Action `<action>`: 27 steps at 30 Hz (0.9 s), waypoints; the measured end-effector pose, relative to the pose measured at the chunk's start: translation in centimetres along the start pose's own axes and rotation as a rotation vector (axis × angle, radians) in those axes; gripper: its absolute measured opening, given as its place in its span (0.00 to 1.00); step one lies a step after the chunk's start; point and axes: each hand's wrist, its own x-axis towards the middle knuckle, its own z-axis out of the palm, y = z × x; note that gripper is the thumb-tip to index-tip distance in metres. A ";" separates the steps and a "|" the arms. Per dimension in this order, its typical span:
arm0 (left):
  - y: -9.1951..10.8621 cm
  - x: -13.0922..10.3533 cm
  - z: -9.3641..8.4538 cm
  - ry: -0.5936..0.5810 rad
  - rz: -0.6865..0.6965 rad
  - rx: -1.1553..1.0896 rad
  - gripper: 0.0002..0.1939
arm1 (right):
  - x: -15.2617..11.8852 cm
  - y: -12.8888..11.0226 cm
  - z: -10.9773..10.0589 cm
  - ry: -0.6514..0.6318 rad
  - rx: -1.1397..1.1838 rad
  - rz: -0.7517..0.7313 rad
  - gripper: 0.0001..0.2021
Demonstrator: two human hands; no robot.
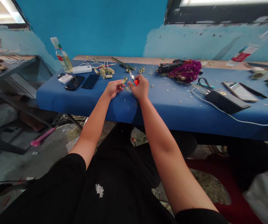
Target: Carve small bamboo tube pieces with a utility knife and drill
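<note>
My left hand (114,89) is closed around a short piece of bamboo (124,80), its cut end tilted up and to the right. Gripped in my right hand (140,88) is a box cutter with an orange handle (136,82); its blade (131,75) points up and to the left, apart from the bamboo piece. Pale shavings (127,89) lie on the blue table (124,107) below and between both hands. Beyond my left hand several cut bamboo pieces (103,74) stand and lie together. Another short piece (141,70) rests past my right hand.
Two phones (74,82), a white power bank (82,69) and a bottle (64,57) occupy the table's left. A black power tool (169,67) lies by purple fibres (186,71). Farther right are a dark case (226,101), a white cable (241,122) and a tilted clear bottle (246,54).
</note>
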 end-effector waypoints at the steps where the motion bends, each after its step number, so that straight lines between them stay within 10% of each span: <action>1: -0.1 -0.1 0.0 -0.013 0.011 0.032 0.09 | 0.1 0.1 0.1 -0.001 0.041 -0.054 0.11; 27: -0.6 0.3 0.8 -0.023 0.066 0.189 0.15 | -0.5 -0.9 0.4 -0.123 -0.147 0.063 0.15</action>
